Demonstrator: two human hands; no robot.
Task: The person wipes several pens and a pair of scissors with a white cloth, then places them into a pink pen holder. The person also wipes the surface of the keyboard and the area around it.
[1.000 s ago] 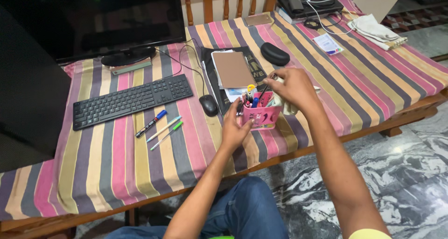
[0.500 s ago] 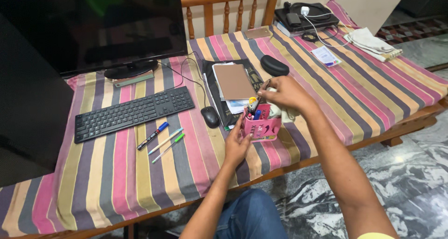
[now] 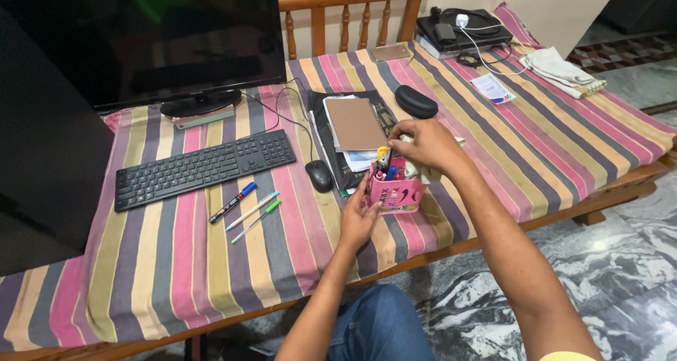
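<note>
A pink pen holder (image 3: 397, 194) with several pens stands on the striped cloth near the table's front edge. My left hand (image 3: 358, 213) grips its left side. My right hand (image 3: 423, 144) is over the holder's top, fingers pinched on a dark pen that is pushed down among the others; a pale cloth sits under that hand. Three markers (image 3: 247, 207) lie loose on the cloth to the left.
A black keyboard (image 3: 201, 167) and mouse (image 3: 318, 175) lie left of the holder, below a dark monitor (image 3: 151, 40). A brown notebook (image 3: 354, 123) and a black case (image 3: 416, 101) lie behind it. A folded cloth (image 3: 564, 68) and cabled devices (image 3: 462, 26) sit at the far right.
My right hand has come down and left, lowering the dark pen into the holder. My left hand stays on the holder's side.
</note>
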